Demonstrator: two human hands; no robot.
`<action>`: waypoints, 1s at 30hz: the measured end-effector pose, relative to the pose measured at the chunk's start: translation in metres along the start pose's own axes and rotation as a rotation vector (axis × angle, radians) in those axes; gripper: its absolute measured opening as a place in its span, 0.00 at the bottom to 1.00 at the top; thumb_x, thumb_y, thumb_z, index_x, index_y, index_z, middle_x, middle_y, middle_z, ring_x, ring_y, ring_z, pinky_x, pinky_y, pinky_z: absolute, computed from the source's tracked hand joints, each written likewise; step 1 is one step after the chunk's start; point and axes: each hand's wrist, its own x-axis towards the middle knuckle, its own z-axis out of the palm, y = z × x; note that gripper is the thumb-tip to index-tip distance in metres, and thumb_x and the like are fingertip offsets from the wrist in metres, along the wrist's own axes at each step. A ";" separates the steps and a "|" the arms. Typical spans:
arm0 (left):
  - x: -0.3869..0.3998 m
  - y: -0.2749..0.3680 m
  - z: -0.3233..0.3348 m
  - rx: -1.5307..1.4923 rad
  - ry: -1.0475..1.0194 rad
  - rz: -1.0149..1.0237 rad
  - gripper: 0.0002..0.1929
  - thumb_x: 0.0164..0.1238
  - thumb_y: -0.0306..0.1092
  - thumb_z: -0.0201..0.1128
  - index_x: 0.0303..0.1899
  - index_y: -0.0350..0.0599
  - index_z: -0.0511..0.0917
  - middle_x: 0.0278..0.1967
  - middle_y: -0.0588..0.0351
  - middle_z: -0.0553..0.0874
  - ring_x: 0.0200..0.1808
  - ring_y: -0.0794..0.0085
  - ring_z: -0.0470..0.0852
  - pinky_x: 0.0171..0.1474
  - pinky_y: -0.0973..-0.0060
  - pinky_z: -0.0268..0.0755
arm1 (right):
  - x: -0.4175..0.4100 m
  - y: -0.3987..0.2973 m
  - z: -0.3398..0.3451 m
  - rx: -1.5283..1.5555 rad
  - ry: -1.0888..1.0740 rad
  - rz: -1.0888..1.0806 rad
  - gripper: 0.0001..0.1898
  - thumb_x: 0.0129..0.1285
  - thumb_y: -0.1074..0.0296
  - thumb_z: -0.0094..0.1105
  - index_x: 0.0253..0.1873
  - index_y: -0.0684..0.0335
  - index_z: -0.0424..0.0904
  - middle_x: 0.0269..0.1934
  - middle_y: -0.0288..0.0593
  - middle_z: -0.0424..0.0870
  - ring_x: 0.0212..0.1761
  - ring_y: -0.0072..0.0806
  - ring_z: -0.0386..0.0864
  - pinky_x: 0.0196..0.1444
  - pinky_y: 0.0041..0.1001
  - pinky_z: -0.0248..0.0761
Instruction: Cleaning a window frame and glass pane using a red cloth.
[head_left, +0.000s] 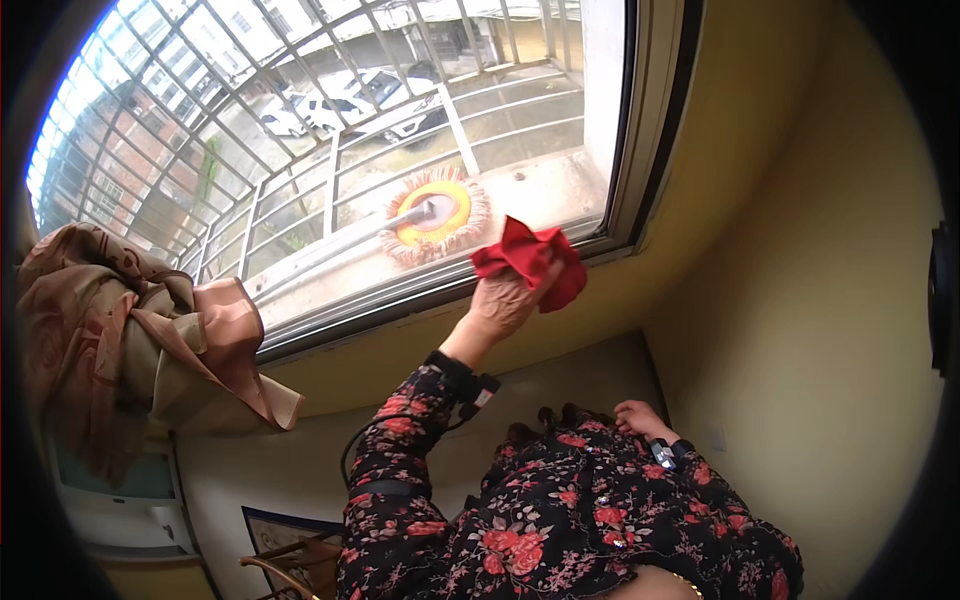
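Observation:
My left hand (504, 306) grips a bunched red cloth (531, 259) at the lower rail of the window frame (405, 306), close to the right corner. The cloth hides part of the rail, and whether it presses on the glass or the rail is unclear. Low at my side hangs my right hand (639, 418), its fingers loosely bent and nothing visible in it. Behind the glass, a round mop head (469, 196) with a yellow centre and pale pink fringe lies on the outer ledge (551, 184). Its metal handle (337, 251) runs down to the left.
A gathered pinkish-brown curtain (161, 341) hangs over the window's left end. Metal security bars (330, 180) enclose the outside; parked white cars stand beyond. A yellowish wall (772, 300) rises at right. A wooden chair (300, 562) stands lower left, near a whitish appliance or cabinet (127, 517).

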 end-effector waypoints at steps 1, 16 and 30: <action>-0.015 -0.006 -0.007 0.022 -0.022 -0.028 0.25 0.53 0.31 0.58 0.57 0.53 0.71 0.54 0.55 0.74 0.56 0.57 0.73 0.56 0.59 0.65 | -0.001 0.000 -0.001 -0.002 0.002 0.008 0.13 0.63 0.68 0.51 0.52 0.61 0.74 0.34 0.38 0.81 0.29 0.22 0.79 0.29 0.21 0.71; -0.262 -0.119 -0.157 0.178 0.816 -1.510 0.28 0.62 0.42 0.63 0.60 0.39 0.68 0.52 0.46 0.78 0.50 0.62 0.78 0.51 0.69 0.72 | 0.029 -0.063 0.025 -0.192 -0.116 0.003 0.10 0.64 0.70 0.49 0.49 0.62 0.74 0.31 0.36 0.79 0.27 0.19 0.77 0.23 0.17 0.69; -0.051 0.009 -0.047 -0.105 0.188 -0.834 0.17 0.47 0.38 0.69 0.35 0.40 0.74 0.39 0.47 0.76 0.37 0.51 0.80 0.37 0.63 0.75 | 0.040 -0.059 0.018 -0.169 -0.151 0.023 0.13 0.62 0.69 0.51 0.51 0.61 0.75 0.31 0.35 0.79 0.27 0.19 0.76 0.23 0.19 0.67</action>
